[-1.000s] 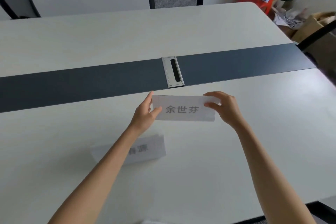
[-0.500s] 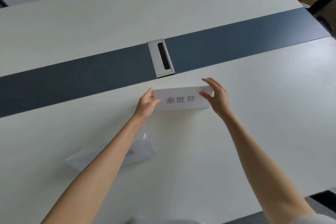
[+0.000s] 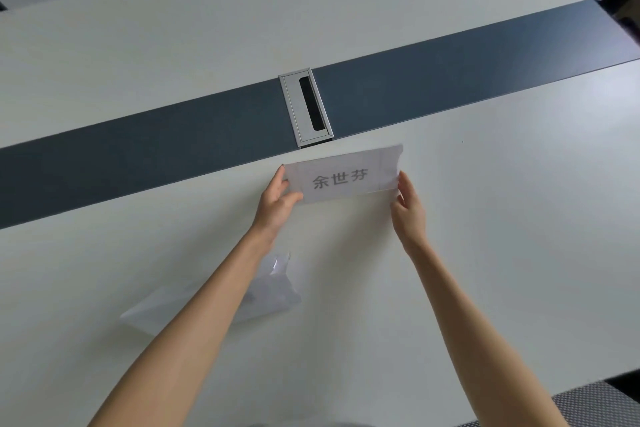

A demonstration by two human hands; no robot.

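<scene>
Where two holders are counted on the table [image 3: 485,236], the far holder [image 3: 390,163], name slip [image 3: 341,180] inside, is pinched by left hand [image 3: 277,199] fingers and touched by straight right hand [image 3: 408,210] fingers; the near holder [image 3: 275,291] lies behind them.

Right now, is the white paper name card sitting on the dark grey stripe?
No, the white paper name card with grey letters is over the pale table top, nearer than the dark grey stripe.
</scene>
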